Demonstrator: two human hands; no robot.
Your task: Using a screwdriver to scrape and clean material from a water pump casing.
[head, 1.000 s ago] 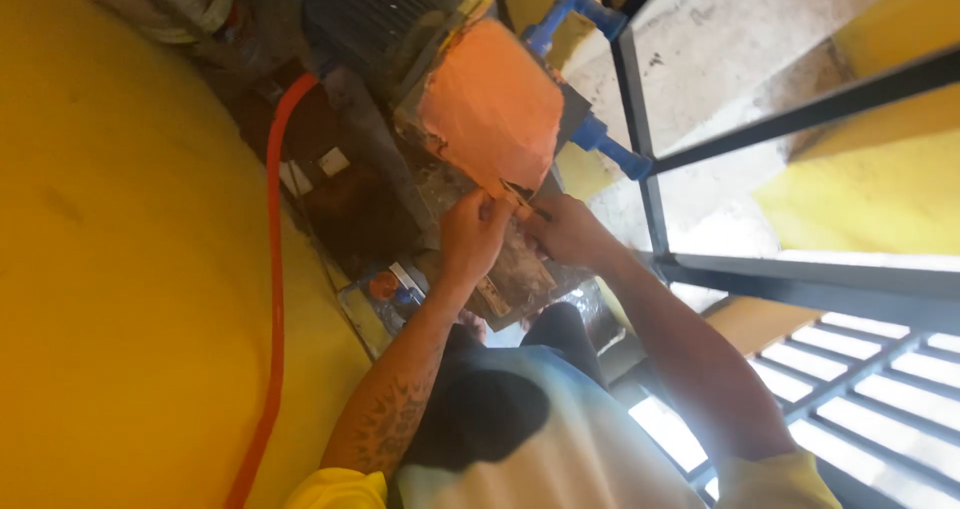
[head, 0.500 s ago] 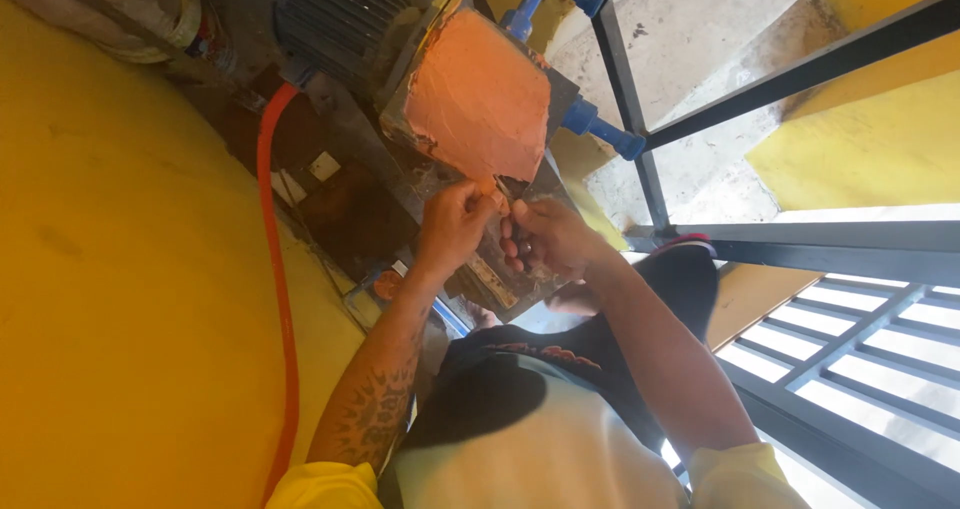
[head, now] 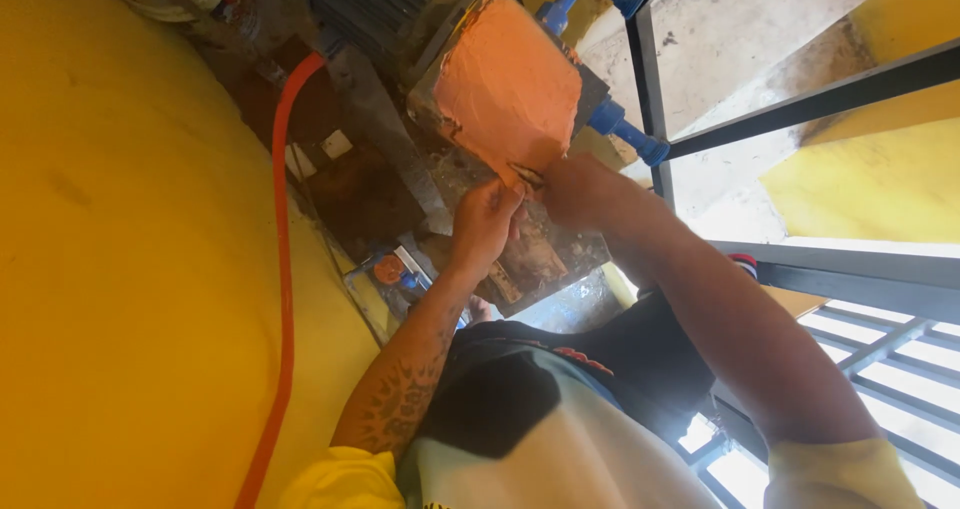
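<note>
At the far left we see a broad yellow wall, and an orange hose runs down along it from the machine above. Beside the hose sits dark, rusty metal framing, with a small orange and blue fitting just below it. Above that, the ribbed grey motor housing fills the top of the view.

Our left hand comes up from a tattooed forearm, its fingers pinched together at the lower corner of the orange pump cover, which is fixed to the front of the motor. Whether the fingers grip the cover's edge or something small held against it, we cannot tell. Just beneath the hands lies a grimy, rust-streaked base plate.

Our right hand meets the left at that same lower corner, fingers curled shut around a thin dark tool whose tip touches the cover's edge. To the right of the cover, blue pipe fittings stick out toward a black metal railing, with pale concrete visible beyond it.
</note>
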